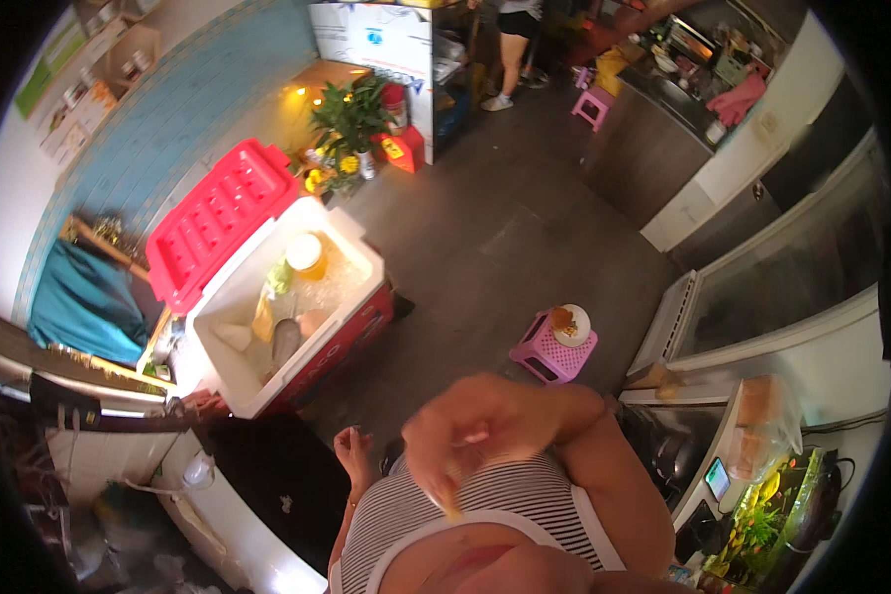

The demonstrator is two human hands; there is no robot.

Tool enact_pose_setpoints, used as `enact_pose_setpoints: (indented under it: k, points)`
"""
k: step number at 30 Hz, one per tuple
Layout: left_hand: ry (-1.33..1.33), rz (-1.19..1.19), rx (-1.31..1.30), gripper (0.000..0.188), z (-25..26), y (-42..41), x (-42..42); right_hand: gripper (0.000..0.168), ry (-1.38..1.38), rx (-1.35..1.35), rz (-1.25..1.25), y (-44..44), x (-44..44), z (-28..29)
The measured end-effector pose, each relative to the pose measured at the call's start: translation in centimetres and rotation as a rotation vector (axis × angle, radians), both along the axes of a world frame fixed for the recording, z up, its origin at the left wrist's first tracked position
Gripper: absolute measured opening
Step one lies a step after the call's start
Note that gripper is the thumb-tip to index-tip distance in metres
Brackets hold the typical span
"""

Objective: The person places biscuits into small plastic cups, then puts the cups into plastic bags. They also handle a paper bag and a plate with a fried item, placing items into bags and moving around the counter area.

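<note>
My right hand (482,423) is raised before my chest, its fingers closed on a thin pale utensil (439,499). A small yellowish piece of food (452,511) is at the utensil's tip, just above my chin; motion blur hides its exact kind. Lower down on the other side hangs my left hand (353,453), fingers curled, with nothing visible in it. On the floor ahead stands a pink plastic stool (564,365). It bears a white plate (583,327) with brown and yellowish food (563,320) on it.
A red-and-white cooler (375,278) stands front left, its red lid (219,223) tipped back. Inside are ice (345,278), an orange-filled jar (308,260) and a scoop (286,340). A phone (717,478) and bagged bread (759,405) lie right. A person (516,52) stands far ahead.
</note>
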State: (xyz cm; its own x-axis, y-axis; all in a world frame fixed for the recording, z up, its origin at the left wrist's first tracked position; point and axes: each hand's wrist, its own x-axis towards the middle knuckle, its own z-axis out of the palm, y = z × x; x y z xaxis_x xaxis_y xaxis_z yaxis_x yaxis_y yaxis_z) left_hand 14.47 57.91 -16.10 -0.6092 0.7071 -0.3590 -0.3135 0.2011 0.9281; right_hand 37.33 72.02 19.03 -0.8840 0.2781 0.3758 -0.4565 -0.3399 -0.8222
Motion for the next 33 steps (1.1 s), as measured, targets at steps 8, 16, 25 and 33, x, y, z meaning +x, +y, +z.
enact_pose_setpoints:
  k: [8, 16, 25, 33]
  points:
    - [-0.114, -0.282, -0.055, 0.019, 1.6, 14.4, 10.8, 0.015, 0.206, 0.163, -0.338, 6.0, 10.9, 1.7]
    - [-0.082, -0.264, -0.132, 0.017, 0.7, 25.5, 9.8, 0.016, 0.305, 0.003, -0.485, 18.8, 12.2, -0.9]
    - [-0.087, -0.250, -0.056, 0.026, 3.2, 45.5, 8.8, 0.023, -0.171, -0.241, -1.049, 42.8, 7.9, -9.9]
    - [-0.236, 0.379, -0.288, 0.026, 2.3, 43.9, 6.8, 0.025, -0.531, -0.401, -0.502, 60.5, -6.0, -24.0]
